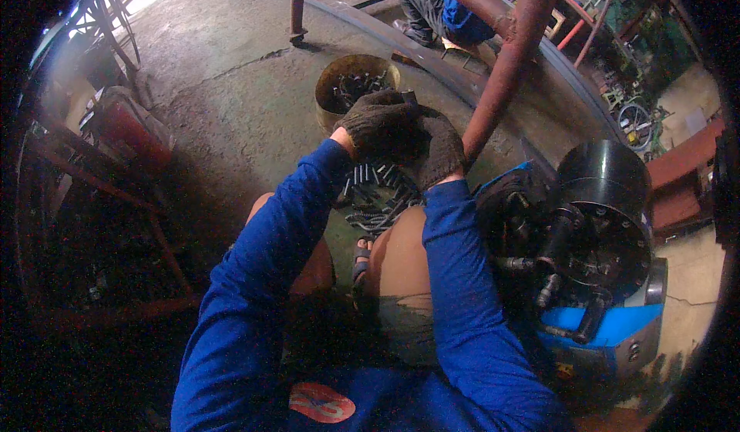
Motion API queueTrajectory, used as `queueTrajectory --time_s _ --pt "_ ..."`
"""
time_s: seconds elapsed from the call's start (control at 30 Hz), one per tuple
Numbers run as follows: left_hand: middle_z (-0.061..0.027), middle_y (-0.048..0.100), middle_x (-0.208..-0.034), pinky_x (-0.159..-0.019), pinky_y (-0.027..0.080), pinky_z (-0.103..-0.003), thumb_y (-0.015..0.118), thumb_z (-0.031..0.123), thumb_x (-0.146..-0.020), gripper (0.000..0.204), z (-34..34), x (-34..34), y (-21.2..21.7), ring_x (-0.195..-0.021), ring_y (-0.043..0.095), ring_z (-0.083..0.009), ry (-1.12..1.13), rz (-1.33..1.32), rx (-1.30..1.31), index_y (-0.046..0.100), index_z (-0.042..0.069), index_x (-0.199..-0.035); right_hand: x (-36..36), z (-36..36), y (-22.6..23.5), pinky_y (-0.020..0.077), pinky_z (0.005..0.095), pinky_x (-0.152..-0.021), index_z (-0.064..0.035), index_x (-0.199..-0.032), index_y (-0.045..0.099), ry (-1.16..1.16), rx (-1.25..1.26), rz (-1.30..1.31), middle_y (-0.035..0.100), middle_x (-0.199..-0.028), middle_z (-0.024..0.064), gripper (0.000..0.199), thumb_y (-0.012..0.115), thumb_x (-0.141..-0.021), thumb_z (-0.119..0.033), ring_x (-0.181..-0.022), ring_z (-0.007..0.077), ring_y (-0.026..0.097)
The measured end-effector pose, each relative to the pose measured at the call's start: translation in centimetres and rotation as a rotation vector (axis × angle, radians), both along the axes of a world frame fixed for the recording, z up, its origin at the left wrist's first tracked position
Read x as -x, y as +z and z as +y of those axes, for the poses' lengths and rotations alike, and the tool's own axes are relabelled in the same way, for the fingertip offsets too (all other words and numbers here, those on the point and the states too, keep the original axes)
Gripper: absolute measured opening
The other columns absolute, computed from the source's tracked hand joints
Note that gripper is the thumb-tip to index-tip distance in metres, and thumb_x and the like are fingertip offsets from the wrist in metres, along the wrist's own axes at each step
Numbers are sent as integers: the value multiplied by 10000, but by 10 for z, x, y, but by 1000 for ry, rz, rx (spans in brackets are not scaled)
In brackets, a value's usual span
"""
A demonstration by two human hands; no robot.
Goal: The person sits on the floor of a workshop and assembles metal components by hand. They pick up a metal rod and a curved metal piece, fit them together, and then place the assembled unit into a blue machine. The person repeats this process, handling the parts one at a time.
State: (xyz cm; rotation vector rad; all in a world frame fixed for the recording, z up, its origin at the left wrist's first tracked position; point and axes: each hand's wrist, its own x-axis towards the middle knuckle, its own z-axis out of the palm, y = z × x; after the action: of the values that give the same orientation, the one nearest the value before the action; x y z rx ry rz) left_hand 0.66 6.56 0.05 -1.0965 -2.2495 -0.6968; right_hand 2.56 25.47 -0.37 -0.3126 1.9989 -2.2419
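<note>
My left hand (378, 122) and my right hand (441, 145), both in dark knitted gloves, meet in front of me above the floor. Their fingers are closed together around something small and dark that I cannot make out. Just beyond my left hand stands a round yellowish tin (327, 107) with dark metal pieces inside, partly covered by that hand. Below my hands, between my knees, lies a pile of threaded metal rods or bolts (378, 181). The gloves and my right knee hide part of the pile.
A black cylindrical machine on a blue base (628, 328) stands close at my right. A reddish steel pipe frame (505, 73) rises beyond my right hand. Long metal bars (347, 17) cross the floor. Another person (462, 16) sits at the far side. A red container (135, 127) stands left.
</note>
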Motion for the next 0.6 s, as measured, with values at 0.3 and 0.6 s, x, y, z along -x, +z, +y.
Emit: queueTrajectory --time_s 0.3,0.6 --pt "-76 691 -1266 -1073 489 -449 733 301 -883 430 6 -4 -12 -1177 635 -312 -289 -957 -728 664 133 -1273 2 -2 1 593 482 -928 -84 -1257 691 22 -36 8 730 -1197 143 343 539 -975 -205 -1040 319 718" --pt "-85 695 -1269 -1053 497 -443 743 292 -880 442 5 -9 4 -1173 635 -325 -183 -576 -404 662 136 -1285 26 8 -29 591 493 -930 -98 -1263 694 -19 -53 9 731 -1199 136 338 552 -989 -234 -1049 307 717"
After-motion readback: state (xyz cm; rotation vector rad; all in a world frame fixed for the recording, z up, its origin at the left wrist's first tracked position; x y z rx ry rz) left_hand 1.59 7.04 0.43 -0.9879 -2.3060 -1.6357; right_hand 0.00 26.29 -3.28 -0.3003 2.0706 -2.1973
